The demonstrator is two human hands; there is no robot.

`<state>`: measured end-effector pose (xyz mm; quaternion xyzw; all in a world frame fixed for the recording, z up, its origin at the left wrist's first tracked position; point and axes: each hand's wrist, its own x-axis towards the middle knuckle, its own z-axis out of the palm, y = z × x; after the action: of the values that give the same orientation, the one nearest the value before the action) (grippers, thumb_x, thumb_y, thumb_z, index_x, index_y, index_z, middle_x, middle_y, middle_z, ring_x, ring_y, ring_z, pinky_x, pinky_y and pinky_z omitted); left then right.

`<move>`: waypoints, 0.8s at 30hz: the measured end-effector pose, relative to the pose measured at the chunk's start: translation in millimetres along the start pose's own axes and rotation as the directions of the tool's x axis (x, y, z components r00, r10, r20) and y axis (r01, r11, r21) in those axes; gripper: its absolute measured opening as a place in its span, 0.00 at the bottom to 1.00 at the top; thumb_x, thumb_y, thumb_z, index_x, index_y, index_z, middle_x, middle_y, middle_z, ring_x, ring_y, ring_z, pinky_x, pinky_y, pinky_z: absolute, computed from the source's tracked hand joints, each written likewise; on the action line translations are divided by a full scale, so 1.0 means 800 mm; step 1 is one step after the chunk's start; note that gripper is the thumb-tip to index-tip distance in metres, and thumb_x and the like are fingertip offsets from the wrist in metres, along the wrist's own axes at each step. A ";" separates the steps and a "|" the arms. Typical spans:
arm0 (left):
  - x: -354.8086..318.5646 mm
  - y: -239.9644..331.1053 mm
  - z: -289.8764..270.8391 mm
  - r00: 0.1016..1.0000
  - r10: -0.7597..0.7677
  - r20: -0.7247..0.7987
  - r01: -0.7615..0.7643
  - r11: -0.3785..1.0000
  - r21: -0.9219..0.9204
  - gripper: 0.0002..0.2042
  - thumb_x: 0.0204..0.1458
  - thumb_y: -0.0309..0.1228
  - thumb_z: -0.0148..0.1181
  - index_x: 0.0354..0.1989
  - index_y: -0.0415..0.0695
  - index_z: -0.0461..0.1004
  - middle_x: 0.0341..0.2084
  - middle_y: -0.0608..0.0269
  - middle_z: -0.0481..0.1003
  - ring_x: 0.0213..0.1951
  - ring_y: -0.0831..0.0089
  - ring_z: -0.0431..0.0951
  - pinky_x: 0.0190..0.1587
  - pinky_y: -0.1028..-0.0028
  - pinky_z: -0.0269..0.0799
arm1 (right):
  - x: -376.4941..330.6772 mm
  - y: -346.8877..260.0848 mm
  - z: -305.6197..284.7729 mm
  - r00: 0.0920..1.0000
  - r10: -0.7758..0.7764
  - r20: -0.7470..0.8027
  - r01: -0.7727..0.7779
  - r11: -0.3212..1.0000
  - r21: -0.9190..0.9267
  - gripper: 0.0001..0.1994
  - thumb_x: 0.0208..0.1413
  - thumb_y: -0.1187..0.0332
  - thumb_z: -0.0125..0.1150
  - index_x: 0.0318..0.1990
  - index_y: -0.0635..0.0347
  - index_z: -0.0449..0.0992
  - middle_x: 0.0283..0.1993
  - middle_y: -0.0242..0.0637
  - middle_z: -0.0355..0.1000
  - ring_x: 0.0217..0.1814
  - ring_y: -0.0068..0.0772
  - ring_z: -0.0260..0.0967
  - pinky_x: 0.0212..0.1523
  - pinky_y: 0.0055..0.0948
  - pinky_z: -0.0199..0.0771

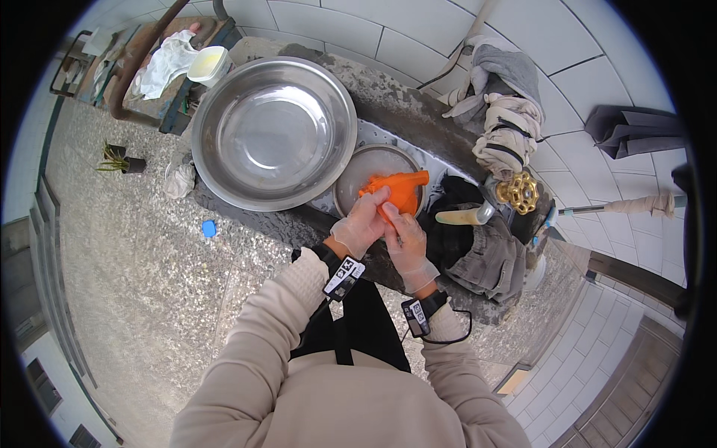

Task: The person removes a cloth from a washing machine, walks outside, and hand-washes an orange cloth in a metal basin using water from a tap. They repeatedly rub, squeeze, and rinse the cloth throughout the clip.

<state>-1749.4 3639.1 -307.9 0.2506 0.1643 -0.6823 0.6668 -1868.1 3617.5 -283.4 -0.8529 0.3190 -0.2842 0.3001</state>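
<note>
large steel basin (pixel 273 131) empty, at left | left hand (pixel 362 226) gloved, closed on orange cloth (pixel 399 190) | cloth over small steel bowl (pixel 367 170) | right hand (pixel 405 243) gloved, gripping cloth's lower edge | brass tap (pixel 517 192) at right

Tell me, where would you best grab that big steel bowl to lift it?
Probably by the rolled rim of the big steel bowl on its near-left side. The rim juts out past the ledge there and nothing crowds it, whereas the smaller basin sits against its right side.

Large empty steel basin (pixel 273 131) at 11 o'clock; brass tap handle (pixel 518 191) at 3 o'clock beside dark wet clothes (pixel 489 257); small blue object (pixel 209 228) on floor at 9 o'clock.
</note>
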 end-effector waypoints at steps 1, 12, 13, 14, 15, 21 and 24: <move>-0.001 0.002 0.003 0.998 -0.013 0.057 0.015 0.999 -0.039 0.17 0.57 0.34 0.44 0.51 0.37 0.60 0.48 0.54 0.67 0.49 0.63 0.67 0.54 0.64 0.63 | 0.003 0.001 0.002 0.999 0.023 -0.035 -0.023 1.000 -0.001 0.18 0.43 0.76 0.55 0.46 0.58 0.69 0.32 0.38 0.67 0.32 0.42 0.67 0.33 0.34 0.69; 0.035 0.011 -0.066 0.951 -0.309 -0.022 0.308 0.950 -0.043 0.19 0.58 0.44 0.38 0.53 0.46 0.59 0.49 0.60 0.66 0.51 0.68 0.66 0.54 0.67 0.60 | 0.155 -0.068 0.059 0.947 0.320 -0.032 -0.322 0.939 -0.120 0.09 0.47 0.73 0.55 0.38 0.58 0.72 0.35 0.38 0.69 0.32 0.32 0.69 0.35 0.27 0.70; 0.040 0.009 -0.069 0.937 -0.346 -0.045 0.347 0.937 0.029 0.18 0.58 0.44 0.38 0.52 0.47 0.60 0.48 0.61 0.67 0.50 0.69 0.66 0.53 0.68 0.60 | 0.193 -0.080 0.075 0.974 0.223 0.031 -0.220 0.971 -0.095 0.09 0.47 0.72 0.54 0.39 0.58 0.72 0.35 0.38 0.69 0.34 0.33 0.69 0.36 0.28 0.69; 0.039 0.006 -0.073 0.927 -0.366 -0.087 0.369 0.929 0.026 0.18 0.58 0.43 0.38 0.52 0.47 0.60 0.48 0.61 0.67 0.50 0.69 0.67 0.53 0.68 0.60 | 0.231 -0.094 0.094 0.983 0.159 0.088 -0.155 0.987 -0.042 0.10 0.48 0.71 0.53 0.39 0.58 0.71 0.36 0.38 0.69 0.35 0.35 0.69 0.36 0.28 0.69; 0.041 0.005 -0.073 0.920 -0.385 -0.071 0.387 0.922 0.023 0.18 0.58 0.43 0.38 0.51 0.47 0.61 0.48 0.61 0.67 0.50 0.69 0.67 0.53 0.69 0.60 | 0.269 -0.108 0.118 0.984 0.043 0.171 -0.040 0.999 -0.021 0.11 0.48 0.70 0.53 0.41 0.58 0.71 0.37 0.39 0.68 0.38 0.37 0.68 0.39 0.30 0.68; 0.038 0.013 -0.067 0.874 -0.486 0.025 0.485 0.874 0.024 0.17 0.58 0.43 0.38 0.50 0.47 0.61 0.46 0.62 0.68 0.49 0.70 0.67 0.52 0.69 0.61 | 0.431 -0.193 0.302 0.714 -0.430 0.552 0.598 0.785 -0.163 0.17 0.47 0.69 0.52 0.48 0.59 0.65 0.50 0.41 0.63 0.55 0.39 0.59 0.53 0.34 0.61; 0.035 0.020 -0.067 0.854 -0.517 0.053 0.517 0.856 0.027 0.17 0.58 0.42 0.38 0.49 0.47 0.61 0.46 0.63 0.68 0.48 0.70 0.67 0.51 0.70 0.62 | 0.473 -0.214 0.366 0.596 -0.405 0.693 0.710 0.669 -0.220 0.16 0.49 0.71 0.48 0.48 0.60 0.65 0.50 0.43 0.65 0.54 0.41 0.61 0.54 0.34 0.60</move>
<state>-1726.7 3645.0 -365.9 0.1809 0.2020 -0.8443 0.4622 -1366.2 3549.6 -246.3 -0.9981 -0.0263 0.0018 0.0552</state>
